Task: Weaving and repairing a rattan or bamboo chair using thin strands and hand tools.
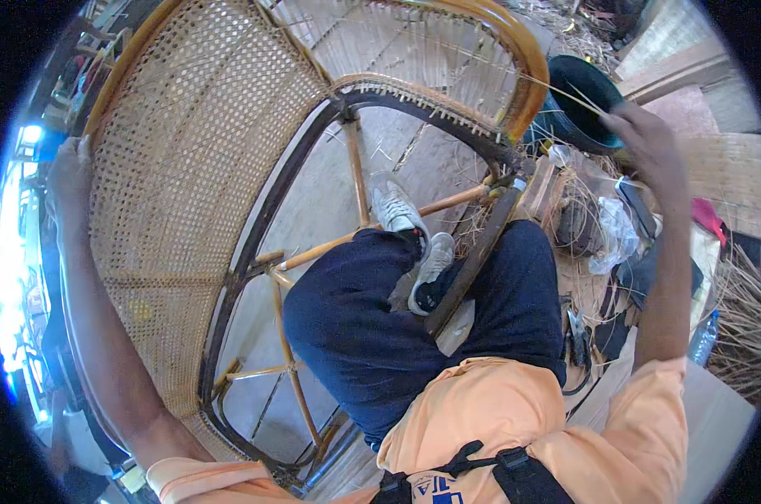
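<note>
A large rattan chair (200, 109) with a woven cane panel and a dark inner frame stands tilted around my legs. My left hand (71, 181) is at the left outer rim of the panel, its fingers closed over the edge. Out to the right, my right hand (645, 139) pinches thin cane strands (583, 101), which stretch back to the curved yellow-brown rim (527, 55) at the chair's upper right. Many cane strands lie across that upper section, with open gaps between them. The right hand is slightly blurred.
Beyond the right hand stands a dark bucket (586, 92). Pliers (577, 336), a clear plastic bag (615, 235) and cane scraps lie on the floor to the right. A bundle of cane strips (743, 311) lies at the far right. Rattan legs and braces cross near my shoes (397, 210).
</note>
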`<state>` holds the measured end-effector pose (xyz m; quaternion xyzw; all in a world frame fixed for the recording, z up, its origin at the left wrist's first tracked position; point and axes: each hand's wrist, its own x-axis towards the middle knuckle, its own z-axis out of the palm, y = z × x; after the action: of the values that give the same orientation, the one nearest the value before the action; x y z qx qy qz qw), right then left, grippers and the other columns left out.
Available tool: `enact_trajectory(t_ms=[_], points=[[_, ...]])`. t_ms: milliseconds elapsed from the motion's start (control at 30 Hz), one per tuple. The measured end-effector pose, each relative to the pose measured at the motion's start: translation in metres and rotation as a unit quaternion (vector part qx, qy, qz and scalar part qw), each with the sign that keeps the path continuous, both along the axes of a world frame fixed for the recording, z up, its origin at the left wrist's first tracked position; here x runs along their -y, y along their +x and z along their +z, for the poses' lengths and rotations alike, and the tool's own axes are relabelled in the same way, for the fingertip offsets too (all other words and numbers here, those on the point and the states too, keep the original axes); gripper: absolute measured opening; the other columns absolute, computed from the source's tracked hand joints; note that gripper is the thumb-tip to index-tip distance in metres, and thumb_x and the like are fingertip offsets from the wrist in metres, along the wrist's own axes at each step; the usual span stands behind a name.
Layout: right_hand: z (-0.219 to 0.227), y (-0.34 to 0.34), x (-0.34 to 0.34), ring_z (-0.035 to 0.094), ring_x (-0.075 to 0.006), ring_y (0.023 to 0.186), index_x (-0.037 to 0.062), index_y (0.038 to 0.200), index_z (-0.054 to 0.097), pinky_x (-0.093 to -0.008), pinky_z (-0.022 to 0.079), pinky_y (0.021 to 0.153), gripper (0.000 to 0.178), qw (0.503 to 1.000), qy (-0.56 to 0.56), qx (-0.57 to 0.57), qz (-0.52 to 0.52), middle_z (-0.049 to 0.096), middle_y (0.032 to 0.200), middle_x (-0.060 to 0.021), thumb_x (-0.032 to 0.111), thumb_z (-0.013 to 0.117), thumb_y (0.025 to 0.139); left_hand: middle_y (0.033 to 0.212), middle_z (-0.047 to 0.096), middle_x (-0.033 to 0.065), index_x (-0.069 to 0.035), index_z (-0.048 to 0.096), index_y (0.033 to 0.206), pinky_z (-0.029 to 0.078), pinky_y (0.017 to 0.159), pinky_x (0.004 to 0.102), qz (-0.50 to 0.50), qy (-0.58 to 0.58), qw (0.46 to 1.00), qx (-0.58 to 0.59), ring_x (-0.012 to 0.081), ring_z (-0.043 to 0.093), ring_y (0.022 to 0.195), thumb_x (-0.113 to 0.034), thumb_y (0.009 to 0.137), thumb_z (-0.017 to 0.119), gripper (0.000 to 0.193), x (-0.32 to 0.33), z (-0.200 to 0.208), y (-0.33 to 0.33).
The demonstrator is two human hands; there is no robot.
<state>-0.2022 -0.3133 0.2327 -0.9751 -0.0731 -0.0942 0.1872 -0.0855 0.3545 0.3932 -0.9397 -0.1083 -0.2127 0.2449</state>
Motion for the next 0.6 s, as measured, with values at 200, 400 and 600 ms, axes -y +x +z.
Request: enact_trajectory(t_ms=[200, 400, 600], points=[[0.055, -0.088, 0.052, 0.058, -0.0154, 0.085, 0.0003, 0.101, 0.059, -0.0277, 0.045, 0.077, 0.031, 0.952, -0.025, 0.145, -0.267, 0.063, 0.098, -0.0061, 0.029, 0.051, 0.093, 0.099, 0.064, 0.0179, -0.012, 0.065, 0.103, 0.047, 0.077, 0.0441, -0.07, -0.057, 0.995, 0.038, 0.0366, 0.062, 0.089, -0.038, 0.092, 0.048, 0.033, 0.009, -0.009, -0.09], [0.044, -0.131, -0.031, 0.057, -0.0143, 0.09, 0.0033, 0.095, 0.061, -0.0276, 0.044, 0.081, 0.02, 0.961, 0.196, 0.17, -0.094, 0.063, 0.098, -0.0058, 0.022, 0.054, 0.091, 0.102, 0.064, 0.0161, -0.011, 0.061, 0.111, 0.047, 0.078, 0.0428, 0.078, -0.094, 0.989, 0.088, 0.0368, 0.061, 0.091, -0.039, 0.092, 0.047, 0.037, -0.019, -0.005, -0.197], [-0.05, -0.118, -0.163, 0.06, -0.0324, 0.079, 0.0021, 0.09, 0.061, -0.0362, 0.049, 0.07, 0.011, 0.902, 0.344, -0.108, 0.239, 0.062, 0.084, -0.0153, 0.011, 0.059, 0.084, 0.093, 0.062, 0.0216, -0.003, 0.06, 0.109, 0.045, 0.08, 0.0436, 0.158, -0.163, 0.963, 0.148, 0.0368, 0.06, 0.087, -0.037, 0.09, 0.05, 0.041, -0.019, -0.056, -0.28]])
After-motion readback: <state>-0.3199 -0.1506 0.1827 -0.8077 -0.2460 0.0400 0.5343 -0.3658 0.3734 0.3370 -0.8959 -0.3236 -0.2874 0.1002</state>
